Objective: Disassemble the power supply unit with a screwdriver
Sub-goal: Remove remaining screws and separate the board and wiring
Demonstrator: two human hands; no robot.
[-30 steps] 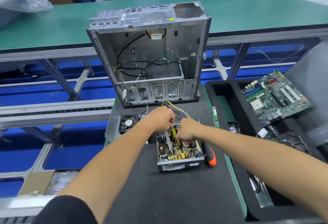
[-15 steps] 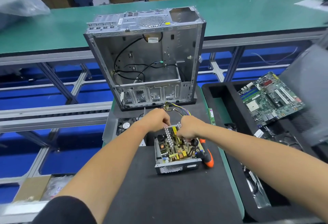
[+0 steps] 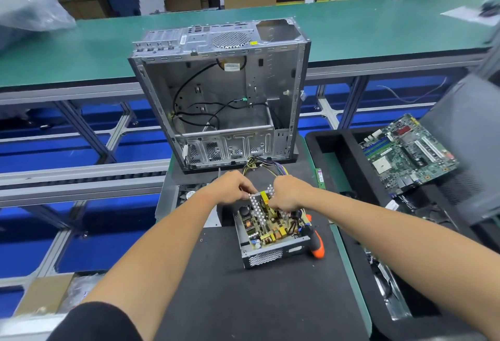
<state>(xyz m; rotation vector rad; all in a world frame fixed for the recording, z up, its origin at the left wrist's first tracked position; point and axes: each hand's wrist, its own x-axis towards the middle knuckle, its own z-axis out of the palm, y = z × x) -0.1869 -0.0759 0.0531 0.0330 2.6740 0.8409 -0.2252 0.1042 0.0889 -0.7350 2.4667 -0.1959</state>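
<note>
My black work mat (image 3: 243, 300) is carrying the opened power supply unit (image 3: 270, 235) with the orange-handled screwdriver (image 3: 315, 246) lying just beside its right wall, while the empty computer case (image 3: 224, 102) is standing upright along the mat's far edge.

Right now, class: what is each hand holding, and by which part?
Both hands, left and right, grip the power supply's circuit board at its far, heatsink end. The screwdriver lies unheld.
</note>
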